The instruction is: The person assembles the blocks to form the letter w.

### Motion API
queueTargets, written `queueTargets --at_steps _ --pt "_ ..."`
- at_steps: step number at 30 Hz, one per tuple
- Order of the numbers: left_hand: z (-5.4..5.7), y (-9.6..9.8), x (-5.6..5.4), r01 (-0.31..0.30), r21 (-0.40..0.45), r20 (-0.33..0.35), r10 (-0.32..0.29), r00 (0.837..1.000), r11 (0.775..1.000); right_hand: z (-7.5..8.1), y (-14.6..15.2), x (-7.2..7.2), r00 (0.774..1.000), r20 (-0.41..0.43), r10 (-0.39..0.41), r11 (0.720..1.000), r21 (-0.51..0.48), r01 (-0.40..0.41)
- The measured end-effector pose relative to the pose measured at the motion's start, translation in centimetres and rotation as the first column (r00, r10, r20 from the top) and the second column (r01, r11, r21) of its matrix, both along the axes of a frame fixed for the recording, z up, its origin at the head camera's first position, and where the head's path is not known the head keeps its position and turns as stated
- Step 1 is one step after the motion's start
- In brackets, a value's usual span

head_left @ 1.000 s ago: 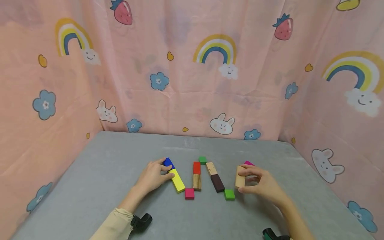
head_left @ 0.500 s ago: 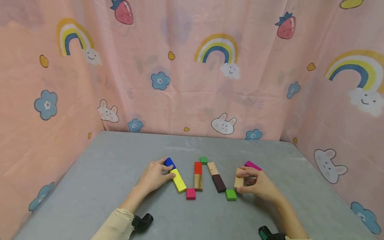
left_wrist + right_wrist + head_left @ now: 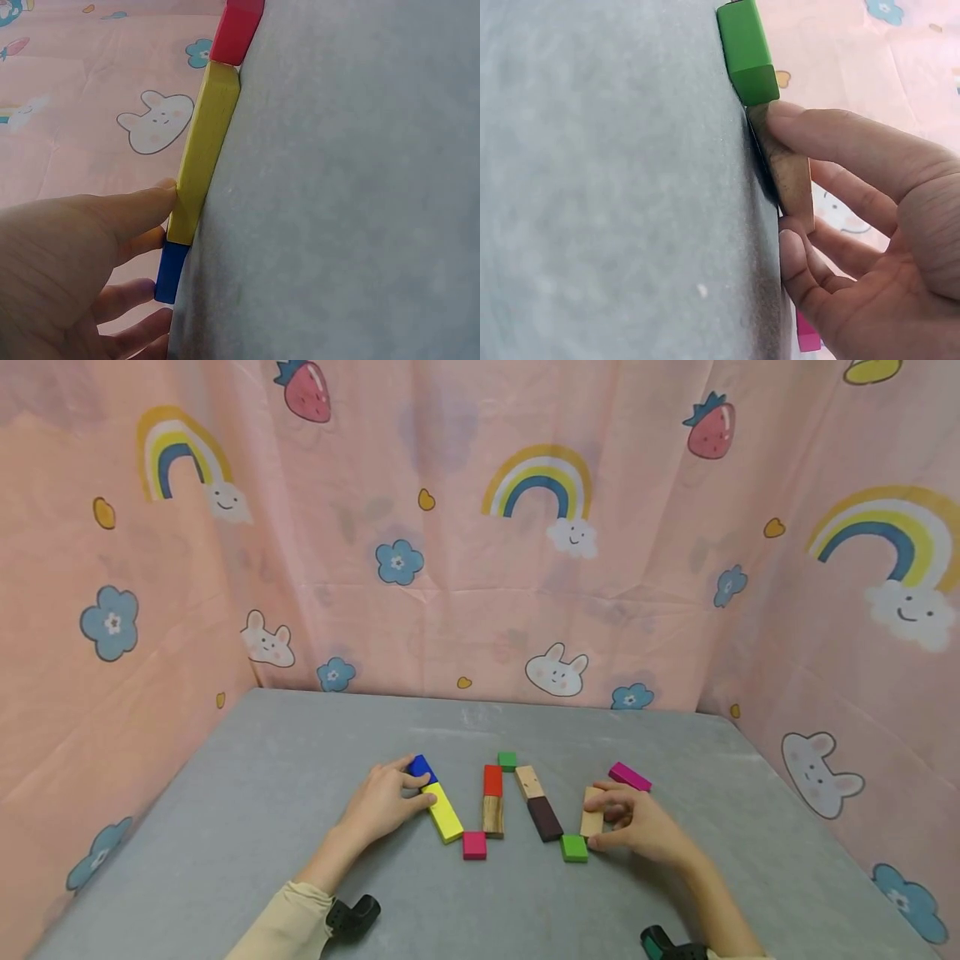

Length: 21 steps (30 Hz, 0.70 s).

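Observation:
My right hand (image 3: pixel 647 829) pinches a light wooden block (image 3: pixel 592 814) by its ends, thumb at the near end and fingers toward the far end. In the right wrist view the wooden block (image 3: pixel 786 161) tilts slightly off the table, its near end against a green block (image 3: pixel 748 52). My left hand (image 3: pixel 381 802) rests beside a blue block (image 3: pixel 422 768) and a yellow block (image 3: pixel 444 814) lying end to end. Its thumb touches the yellow block (image 3: pixel 201 154), and its fingers lie along the blue block (image 3: pixel 172 274).
Between the hands, a zigzag row holds a pink-red block (image 3: pixel 474 845), a red block (image 3: pixel 492 780), a striped wooden block (image 3: pixel 492 817), a small green block (image 3: pixel 507 762), a pale block (image 3: pixel 528 782) and a dark brown block (image 3: pixel 545 819). A magenta block (image 3: pixel 630 776) lies beyond my right hand.
My right hand has moved left and toward me with the light wooden block, down to the near green block. More of the magenta block shows. The left hand stays put.

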<state>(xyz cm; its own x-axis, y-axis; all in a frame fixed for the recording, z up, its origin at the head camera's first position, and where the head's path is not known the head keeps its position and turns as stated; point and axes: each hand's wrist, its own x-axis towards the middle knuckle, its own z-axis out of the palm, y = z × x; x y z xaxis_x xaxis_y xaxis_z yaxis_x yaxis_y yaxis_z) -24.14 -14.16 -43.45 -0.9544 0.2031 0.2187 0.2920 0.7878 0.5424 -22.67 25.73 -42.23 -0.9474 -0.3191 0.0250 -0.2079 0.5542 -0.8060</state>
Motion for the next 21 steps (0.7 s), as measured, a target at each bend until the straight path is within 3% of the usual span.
queueTargets --at_steps 21 --pt "0.08 0.06 -0.04 -0.009 -0.005 0.009 0.009 1.0 1.0 0.31 0.0 0.18 0.999 0.022 0.036 0.998 -0.055 -0.034"
